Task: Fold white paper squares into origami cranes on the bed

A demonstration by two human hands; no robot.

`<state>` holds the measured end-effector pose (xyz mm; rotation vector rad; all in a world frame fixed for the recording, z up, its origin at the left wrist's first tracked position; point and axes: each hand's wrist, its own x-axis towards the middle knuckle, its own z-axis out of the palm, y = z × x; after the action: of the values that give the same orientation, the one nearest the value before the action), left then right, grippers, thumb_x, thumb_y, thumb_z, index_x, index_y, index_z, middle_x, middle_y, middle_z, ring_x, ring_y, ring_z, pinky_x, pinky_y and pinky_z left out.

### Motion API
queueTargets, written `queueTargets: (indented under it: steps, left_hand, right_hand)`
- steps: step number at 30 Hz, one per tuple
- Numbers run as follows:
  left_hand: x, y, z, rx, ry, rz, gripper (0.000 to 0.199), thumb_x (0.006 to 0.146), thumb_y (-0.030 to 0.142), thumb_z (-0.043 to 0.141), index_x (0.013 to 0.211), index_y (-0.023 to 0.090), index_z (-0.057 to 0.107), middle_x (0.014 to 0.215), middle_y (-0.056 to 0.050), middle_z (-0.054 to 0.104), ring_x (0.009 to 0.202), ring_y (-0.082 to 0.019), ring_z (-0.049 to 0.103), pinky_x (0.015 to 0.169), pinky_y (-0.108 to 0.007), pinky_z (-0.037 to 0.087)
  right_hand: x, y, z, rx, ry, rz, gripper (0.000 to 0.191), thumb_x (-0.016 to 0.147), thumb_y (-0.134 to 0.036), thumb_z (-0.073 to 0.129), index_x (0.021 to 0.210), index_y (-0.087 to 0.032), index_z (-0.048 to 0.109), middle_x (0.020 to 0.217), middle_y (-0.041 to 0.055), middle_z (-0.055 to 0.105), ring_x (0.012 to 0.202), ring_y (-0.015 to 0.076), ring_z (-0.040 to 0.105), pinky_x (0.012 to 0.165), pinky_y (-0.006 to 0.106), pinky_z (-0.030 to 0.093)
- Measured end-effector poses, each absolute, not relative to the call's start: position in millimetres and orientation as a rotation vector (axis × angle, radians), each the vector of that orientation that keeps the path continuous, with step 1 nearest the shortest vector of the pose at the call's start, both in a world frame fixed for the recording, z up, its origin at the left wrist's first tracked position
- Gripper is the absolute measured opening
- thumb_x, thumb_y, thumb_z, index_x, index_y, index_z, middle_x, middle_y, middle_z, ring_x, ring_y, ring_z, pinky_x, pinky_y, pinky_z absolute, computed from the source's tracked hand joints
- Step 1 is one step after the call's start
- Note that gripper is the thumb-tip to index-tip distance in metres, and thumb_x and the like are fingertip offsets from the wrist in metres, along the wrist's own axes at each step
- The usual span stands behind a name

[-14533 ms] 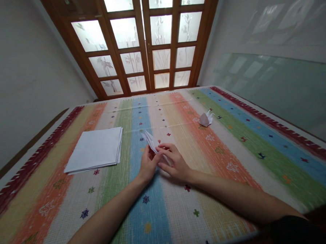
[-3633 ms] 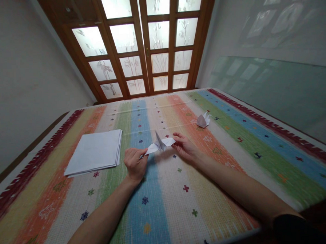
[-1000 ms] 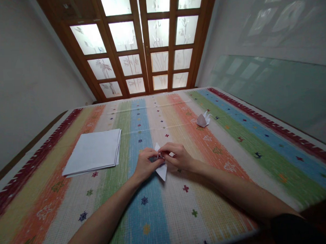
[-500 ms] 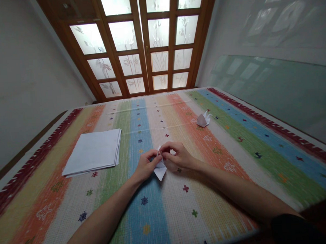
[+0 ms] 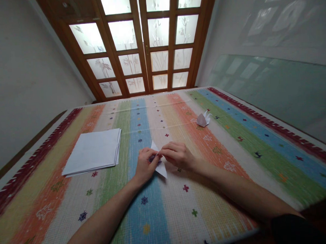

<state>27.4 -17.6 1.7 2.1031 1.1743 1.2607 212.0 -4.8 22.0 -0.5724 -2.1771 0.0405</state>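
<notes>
Squarely between left hand (image 5: 145, 166) and right hand (image 5: 177, 156), folded paper (image 5: 161, 168).

The left hand (image 5: 145, 167) and right hand (image 5: 177, 156) cover most of the folded paper (image 5: 161, 168), hiding its creases; the fingertips' grip can't be made out.

Paper stack (image 5: 93, 152) left, folded figure (image 5: 203, 119) far right, on tablecloth (image 5: 235, 147)

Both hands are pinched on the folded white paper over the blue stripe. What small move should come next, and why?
Probably press and crease the fold where the fingertips meet. The left hand and right hand both pinch the small folded paper piece, whose points stick out above and below the fingers. A finished paper figure lies farther off, and the paper stack sits untouched.
</notes>
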Motion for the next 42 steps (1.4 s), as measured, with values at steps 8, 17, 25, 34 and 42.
queueTargets:
  steps: [8,17,25,34,42]
  left_hand:
    - [28,-20,1,2.182,1.226,1.273,0.023,0.089,0.034,0.057,0.074,0.021,0.068,0.069,-0.001,0.065,0.071,-0.017,0.057,0.086,-0.039,0.039]
    - [27,-19,-1,2.195,1.222,1.290,0.022,0.088,0.035,0.058,0.075,0.021,0.068,0.068,0.000,0.066,0.069,-0.016,0.058,0.088,-0.040,0.039]
    - [27,-17,-2,2.138,1.256,1.316,0.020,0.086,0.035,0.060,0.077,0.021,0.070,0.070,-0.001,0.067,0.071,-0.017,0.059,0.086,-0.039,0.042]
    - [26,-17,0,2.084,1.215,1.382,0.023,0.087,0.037,0.059,0.075,0.021,0.070,0.069,-0.001,0.069,0.069,-0.017,0.060,0.081,-0.036,0.043]
    - [26,-18,3,2.068,1.263,1.410,0.022,0.086,0.034,0.057,0.072,0.021,0.067,0.069,-0.002,0.068,0.073,-0.018,0.060,0.081,-0.036,0.043]
  right_hand:
    - [213,-7,23,-0.559,-2.141,-0.330,0.018,0.094,-0.014,0.047,0.086,-0.017,0.063,0.078,0.0050,0.069,0.066,0.0137,0.058,0.060,0.025,0.045]
    - [218,-5,16,-0.517,-2.222,-0.436,0.022,0.094,-0.014,0.045,0.088,-0.019,0.066,0.080,0.0048,0.068,0.067,0.0137,0.059,0.062,0.027,0.046]
    - [211,-7,16,-0.627,-2.067,-0.052,0.016,0.091,-0.014,0.051,0.083,-0.018,0.065,0.077,0.0054,0.067,0.069,0.0142,0.061,0.062,0.026,0.047]
    - [204,-7,11,-0.820,-1.995,0.510,0.011,0.086,-0.014,0.056,0.080,-0.018,0.064,0.074,0.0028,0.066,0.066,0.0131,0.060,0.063,0.025,0.048]
    - [205,-8,13,-0.950,-1.832,0.694,0.006,0.084,-0.021,0.058,0.083,-0.018,0.063,0.074,0.0019,0.065,0.066,0.0129,0.060,0.062,0.025,0.048]
